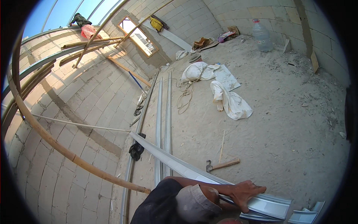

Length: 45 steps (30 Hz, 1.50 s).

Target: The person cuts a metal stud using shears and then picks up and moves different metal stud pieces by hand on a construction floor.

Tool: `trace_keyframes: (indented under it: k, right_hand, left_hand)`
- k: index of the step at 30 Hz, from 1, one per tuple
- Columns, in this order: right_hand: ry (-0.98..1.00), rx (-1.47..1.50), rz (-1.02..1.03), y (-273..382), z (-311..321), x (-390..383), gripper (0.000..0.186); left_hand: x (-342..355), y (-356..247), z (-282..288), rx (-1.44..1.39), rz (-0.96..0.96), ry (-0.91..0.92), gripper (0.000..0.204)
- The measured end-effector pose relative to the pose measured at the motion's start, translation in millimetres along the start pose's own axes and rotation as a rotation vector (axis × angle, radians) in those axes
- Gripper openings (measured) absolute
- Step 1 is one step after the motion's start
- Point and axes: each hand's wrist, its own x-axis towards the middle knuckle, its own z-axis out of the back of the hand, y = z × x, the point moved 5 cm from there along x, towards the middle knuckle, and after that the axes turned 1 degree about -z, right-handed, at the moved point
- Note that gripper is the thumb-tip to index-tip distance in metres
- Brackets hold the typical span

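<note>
My left hand (244,192) reaches across from the lower left, gripping a long silver metal channel (272,205) with thumb and fingers over it. The channel runs diagonally from the middle left down to the lower right, beside my bent knee in grey shorts (195,201). I cannot make out my right hand. A hammer (223,165) with a wooden handle lies just above the channel. Short metal offcuts (305,213) lie at the lower right. More long channels (167,130) lie lengthwise on the floor, with a black item (136,149) on them.
Bamboo poles (74,158) arch along the block wall (74,97) at left. A person (85,28) is atop that wall. White sacks (231,104), rope (184,97), a bucket (195,58) and a large plastic bottle (262,35) stand or lie farther back.
</note>
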Motion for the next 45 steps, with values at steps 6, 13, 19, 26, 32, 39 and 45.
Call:
trace_keyframes:
  k: [6,13,19,26,32,39,45]
  right_hand:
    - [0.016,0.147,-0.061,-17.1,1.3,-3.3,0.014]
    - [-0.087,-0.354,0.013,1.6,82.9,-25.2,0.012]
    - [-0.038,-0.179,-0.018,-12.4,52.1,-20.9,0.01]
    - [0.032,-0.117,-0.016,-40.2,52.2,-14.2,0.007]
    - [-0.023,-0.47,-0.02,10.9,108.7,-31.0,0.011]
    - [0.062,0.229,-0.078,-0.4,-7.5,-2.1,0.008]
    - [0.115,0.413,-0.184,-21.2,-19.7,-11.1,0.007]
  left_hand:
    - [-2.7,0.3,6.0,0.067,-0.046,-0.072,0.07]
    - [-1.3,-6.8,20.4,0.057,-0.043,-0.037,0.07]
    - [8.1,1.4,5.6,-0.018,0.005,0.048,0.069]
    - [-0.6,-0.1,5.3,0.092,-0.032,-0.028,0.067]
    - [4.9,-8.7,11.8,0.066,-0.037,-0.004,0.068]
    - [5.5,-6.3,14.0,0.042,0.047,0.067,0.069]
    - [6.2,-13.3,21.8,0.072,-0.004,0.036,0.072]
